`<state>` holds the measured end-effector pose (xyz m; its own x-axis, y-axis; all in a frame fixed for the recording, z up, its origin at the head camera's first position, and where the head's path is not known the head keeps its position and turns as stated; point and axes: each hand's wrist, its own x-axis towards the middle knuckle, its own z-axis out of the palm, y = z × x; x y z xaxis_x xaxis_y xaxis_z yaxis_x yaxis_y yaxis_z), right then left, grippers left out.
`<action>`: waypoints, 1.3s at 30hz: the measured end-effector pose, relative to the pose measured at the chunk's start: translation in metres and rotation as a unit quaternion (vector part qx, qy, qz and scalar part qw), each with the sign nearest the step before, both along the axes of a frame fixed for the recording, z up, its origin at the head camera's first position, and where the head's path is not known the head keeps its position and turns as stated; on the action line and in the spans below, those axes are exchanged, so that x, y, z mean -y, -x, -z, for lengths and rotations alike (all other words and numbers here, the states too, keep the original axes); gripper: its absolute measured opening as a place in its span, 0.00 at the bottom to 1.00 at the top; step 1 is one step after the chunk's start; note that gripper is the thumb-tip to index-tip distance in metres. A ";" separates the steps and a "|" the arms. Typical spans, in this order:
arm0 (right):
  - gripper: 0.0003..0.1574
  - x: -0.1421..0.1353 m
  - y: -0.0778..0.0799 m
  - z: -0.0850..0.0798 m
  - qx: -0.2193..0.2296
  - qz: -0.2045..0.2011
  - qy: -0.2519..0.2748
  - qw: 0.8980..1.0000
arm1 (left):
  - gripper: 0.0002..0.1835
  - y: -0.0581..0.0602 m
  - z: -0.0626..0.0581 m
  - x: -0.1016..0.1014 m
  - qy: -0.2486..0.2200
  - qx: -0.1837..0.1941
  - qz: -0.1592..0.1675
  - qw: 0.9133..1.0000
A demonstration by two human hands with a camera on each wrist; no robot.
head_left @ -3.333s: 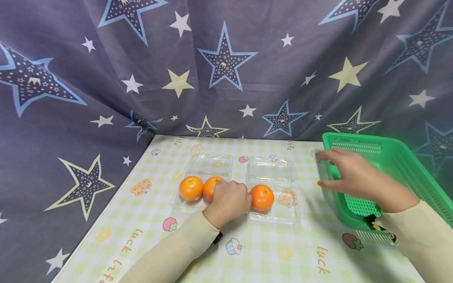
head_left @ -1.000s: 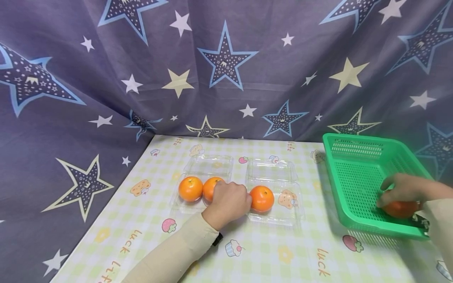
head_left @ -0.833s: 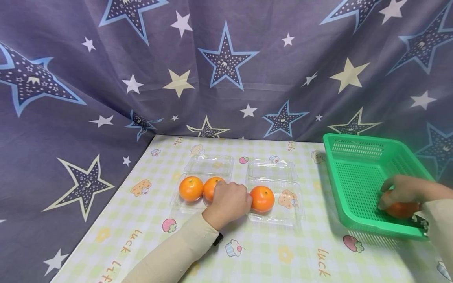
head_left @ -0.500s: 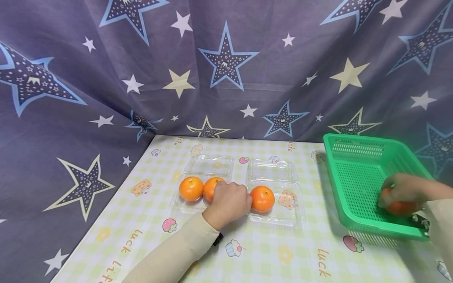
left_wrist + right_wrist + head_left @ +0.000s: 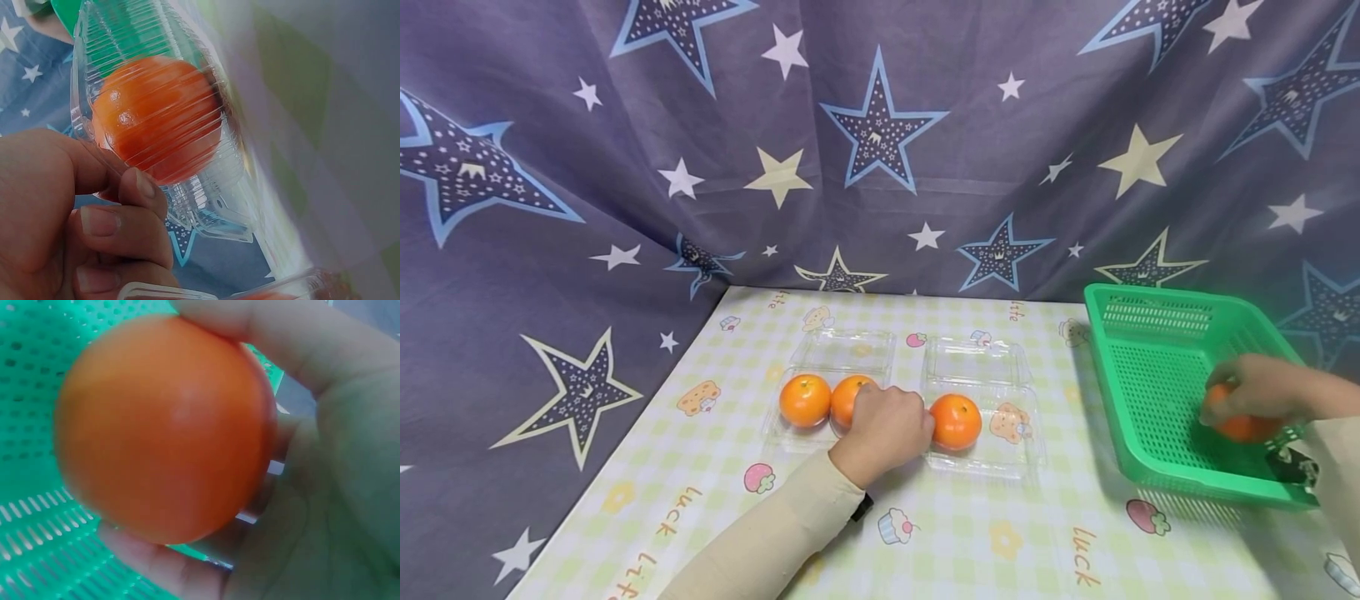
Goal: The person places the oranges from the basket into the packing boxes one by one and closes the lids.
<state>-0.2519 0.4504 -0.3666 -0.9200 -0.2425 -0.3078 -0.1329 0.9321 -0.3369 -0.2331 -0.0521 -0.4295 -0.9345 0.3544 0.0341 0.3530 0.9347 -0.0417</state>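
In the head view my right hand (image 5: 1255,387) grips an orange (image 5: 1243,427) inside the green basket (image 5: 1108,408). Fingers and thumb wrap around the fruit in the right wrist view, where the orange (image 5: 165,431) fills the middle. My left hand (image 5: 883,429) is between two open clear plastic clamshell boxes. Its curled fingers (image 5: 125,222) pinch the near side edge of the right box (image 5: 78,100), behind whose ribbed wall sits one orange (image 5: 159,119). Two oranges lie in the left box (image 5: 778,437): one orange (image 5: 805,400) is fully visible, the other orange (image 5: 847,398) partly hidden by my left hand.
The boxes' lids, left lid (image 5: 842,348) and right lid (image 5: 976,360), lie folded back towards the rear. A checked tablecloth (image 5: 970,550) covers the table. Behind it hangs a dark star-patterned curtain (image 5: 722,225).
My right hand has gone from above the basket's left rim down into it, taken hold of an orange, and just now raised it slightly. The left hand stays in place.
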 end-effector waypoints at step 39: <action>0.48 0.064 -0.021 -0.069 -0.175 0.009 -0.057 0.983 | 0.23 -0.002 -0.001 0.000 0.003 0.003 -0.002 1.000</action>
<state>-0.2306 0.3862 -0.2978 -0.9782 -0.2078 0.0047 -0.2057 0.9644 -0.1664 -0.2315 -0.0521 -0.4286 -0.9362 0.3503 0.0271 0.3489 0.9361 -0.0454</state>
